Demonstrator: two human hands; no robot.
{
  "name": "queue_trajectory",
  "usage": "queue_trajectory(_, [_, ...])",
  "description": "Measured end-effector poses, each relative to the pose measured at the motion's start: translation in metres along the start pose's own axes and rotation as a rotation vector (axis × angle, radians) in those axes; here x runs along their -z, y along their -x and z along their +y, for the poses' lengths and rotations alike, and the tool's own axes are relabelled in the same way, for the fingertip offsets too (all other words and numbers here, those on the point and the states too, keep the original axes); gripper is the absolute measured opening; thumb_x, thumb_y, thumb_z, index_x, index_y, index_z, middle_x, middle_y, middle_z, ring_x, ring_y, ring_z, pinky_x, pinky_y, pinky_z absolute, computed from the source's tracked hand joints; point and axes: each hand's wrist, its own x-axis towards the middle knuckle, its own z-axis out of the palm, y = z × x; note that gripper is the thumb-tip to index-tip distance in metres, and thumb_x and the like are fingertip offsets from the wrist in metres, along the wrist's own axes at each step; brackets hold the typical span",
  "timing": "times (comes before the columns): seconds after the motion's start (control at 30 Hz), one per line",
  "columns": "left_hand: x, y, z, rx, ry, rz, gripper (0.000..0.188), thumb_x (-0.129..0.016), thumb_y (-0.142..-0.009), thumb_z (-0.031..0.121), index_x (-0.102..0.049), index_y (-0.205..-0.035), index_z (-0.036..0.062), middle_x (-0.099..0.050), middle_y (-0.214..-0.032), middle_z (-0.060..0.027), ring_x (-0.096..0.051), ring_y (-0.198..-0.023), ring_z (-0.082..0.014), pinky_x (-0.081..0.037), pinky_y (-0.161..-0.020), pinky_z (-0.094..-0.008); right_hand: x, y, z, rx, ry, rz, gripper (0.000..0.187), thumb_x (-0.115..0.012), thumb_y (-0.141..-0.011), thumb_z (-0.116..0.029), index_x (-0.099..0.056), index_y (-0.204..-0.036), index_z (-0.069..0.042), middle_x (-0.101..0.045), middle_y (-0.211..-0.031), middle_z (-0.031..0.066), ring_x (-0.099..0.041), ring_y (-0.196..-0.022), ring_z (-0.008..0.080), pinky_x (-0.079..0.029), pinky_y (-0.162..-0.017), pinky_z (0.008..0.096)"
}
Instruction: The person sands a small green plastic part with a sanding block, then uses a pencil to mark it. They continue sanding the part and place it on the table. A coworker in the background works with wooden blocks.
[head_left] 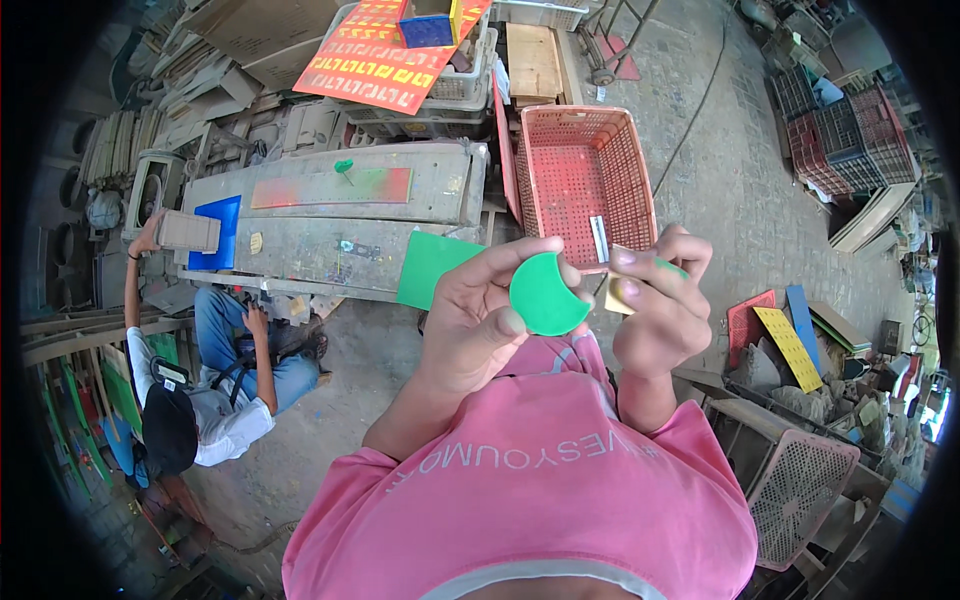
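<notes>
Pinching a green notched disc (545, 297) by its rim, the grip of the left hand (468, 325) is just beside the right hand (662, 310), whose fingers pinch a small pale yellow piece (618, 297). Beyond them, a worn wooden surface (310, 240) above the grey workshop floor (370, 365) carries a red-and-green board (330, 190) and a blue panel (226, 235), with a green sheet (422, 265) at its right end partly hidden by the left hand. Right of that surface sits a red basket (560, 200) holding a white strip (600, 238), with stacked crates (850, 140) farther right and a seated co-worker (235, 430) at left

Pale yellow pc (618, 298) in R hand (662, 312) partly hidden, mat'l unclear
</notes>
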Motion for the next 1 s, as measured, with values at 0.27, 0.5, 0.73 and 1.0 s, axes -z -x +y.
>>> queue_trajectory(0.27, [0.001,0.000,0.000,0.037,-0.152,-0.123,0.062,-0.066,-0.086,0.022,-0.038,-0.133,-0.0072,-0.054,-0.124,-0.0172,-0.055,-0.113,-0.0216,-0.047,-0.094,-0.0322,0.007,-0.028,-0.012,0.077,-0.113,-0.262,0.013,-0.063,-0.070,-0.013,-0.071,-0.080,-0.012,-0.070,-0.087,0.0011,-0.045,-0.073,0.0170,-0.032,-0.066,0.0342])
queue_trajectory(0.5, [0.002,0.002,0.001,-0.061,-0.190,-0.059,0.056,-0.063,-0.087,0.017,-0.040,-0.131,-0.0086,-0.055,-0.122,-0.0182,-0.055,-0.113,-0.0222,-0.047,-0.096,-0.0354,0.004,-0.024,0.003,-0.010,-0.138,-0.240,0.029,-0.064,-0.061,-0.008,-0.073,-0.088,-0.009,-0.071,-0.093,0.0018,-0.049,-0.068,0.0172,-0.034,-0.070,0.0302])
queue_trajectory(0.73, [0.007,0.017,0.021,-0.109,-0.070,-0.025,0.049,-0.057,-0.091,0.014,-0.039,-0.131,-0.0092,-0.055,-0.121,-0.0187,-0.056,-0.112,-0.0233,-0.047,-0.095,-0.0392,-0.015,-0.030,-0.006,-0.021,-0.212,-0.194,0.023,-0.064,-0.063,-0.005,-0.073,-0.084,-0.009,-0.071,-0.089,0.0023,-0.048,-0.068,0.0165,-0.032,-0.067,0.0321])
queue_trajectory(1.0, [0.027,0.053,0.059,-0.129,-0.108,0.244,0.042,-0.048,-0.093,0.006,-0.037,-0.129,-0.0124,-0.057,-0.115,-0.0233,-0.060,-0.106,-0.0260,-0.054,-0.087,-0.0340,-0.076,-0.033,-0.026,-0.038,-0.356,-0.429,0.007,-0.066,-0.075,-0.013,-0.071,-0.078,-0.009,-0.071,-0.081,0.0045,-0.048,-0.068,0.0176,-0.032,-0.068,0.0352])
